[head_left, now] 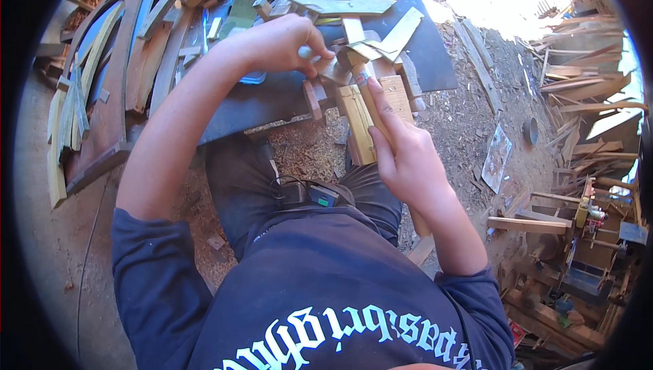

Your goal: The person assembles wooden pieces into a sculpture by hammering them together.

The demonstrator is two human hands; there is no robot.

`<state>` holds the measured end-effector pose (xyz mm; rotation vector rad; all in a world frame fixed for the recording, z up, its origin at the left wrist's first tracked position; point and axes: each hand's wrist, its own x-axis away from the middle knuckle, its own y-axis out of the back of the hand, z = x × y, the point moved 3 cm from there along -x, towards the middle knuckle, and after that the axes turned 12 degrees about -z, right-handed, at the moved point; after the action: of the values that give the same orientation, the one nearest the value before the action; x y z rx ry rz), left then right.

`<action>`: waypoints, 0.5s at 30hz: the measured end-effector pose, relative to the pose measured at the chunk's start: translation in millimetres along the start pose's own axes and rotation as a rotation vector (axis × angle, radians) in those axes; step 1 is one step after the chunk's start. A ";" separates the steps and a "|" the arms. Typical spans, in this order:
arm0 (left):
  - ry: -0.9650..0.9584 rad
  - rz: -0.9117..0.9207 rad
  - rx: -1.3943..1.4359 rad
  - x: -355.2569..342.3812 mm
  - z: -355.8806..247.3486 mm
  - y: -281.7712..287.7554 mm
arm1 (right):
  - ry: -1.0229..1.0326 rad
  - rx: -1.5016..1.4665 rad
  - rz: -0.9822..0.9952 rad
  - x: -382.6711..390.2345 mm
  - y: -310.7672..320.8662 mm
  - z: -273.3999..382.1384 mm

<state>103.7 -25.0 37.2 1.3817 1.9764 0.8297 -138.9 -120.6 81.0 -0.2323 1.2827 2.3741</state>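
Note:
My left hand [299, 43] is closed around a pale blue-green handled tool [305, 52], probably a chisel, whose far end meets a small wooden piece [332, 73] at the bench's front edge. My right hand [405, 145] grips a long wooden handle [373, 94], index finger laid along it; the hammer-like metal head [352, 55] is just right of my left hand's fingertips. Beneath the handle stands a yellowish wooden block [353, 135] beside a lighter board [398, 96]. A short reddish wood piece [312, 101] juts from the bench edge left of the block.
The dark bench top [435, 64] bears several offcuts [343, 4]. Long curved boards [95, 111] lean at the left. Piles of wood scraps [585, 84] and a machine with a wooden frame [588, 247] are at the right. Shavings [306, 156] and a round dark dish [530, 132] lie on the ground.

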 end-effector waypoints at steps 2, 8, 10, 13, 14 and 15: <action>0.002 0.005 0.015 0.4 11.2 2.2 | -0.090 -0.035 0.120 -7.3 21.4 6.3; -0.059 -0.039 -0.008 -4.0 1.1 2.7 | 0.104 -0.029 -0.227 7.6 25.6 11.5; -0.096 -0.035 -0.030 -4.2 -1.9 5.0 | 0.009 0.049 0.057 7.0 0.8 0.2; 0.037 -0.010 -0.020 2.4 0.4 4.1 | -0.148 -0.130 0.121 0.9 22.8 10.2; 0.041 0.000 -0.016 4.9 1.3 3.3 | -0.075 -0.179 -0.031 0.4 30.0 15.9; 0.039 -0.007 -0.011 1.8 -1.2 4.7 | -0.003 -0.216 -0.195 1.0 38.9 19.0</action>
<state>105.0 -22.2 41.3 1.3612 2.0028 0.8692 -156.0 -123.2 120.6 -0.3996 0.9544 2.3402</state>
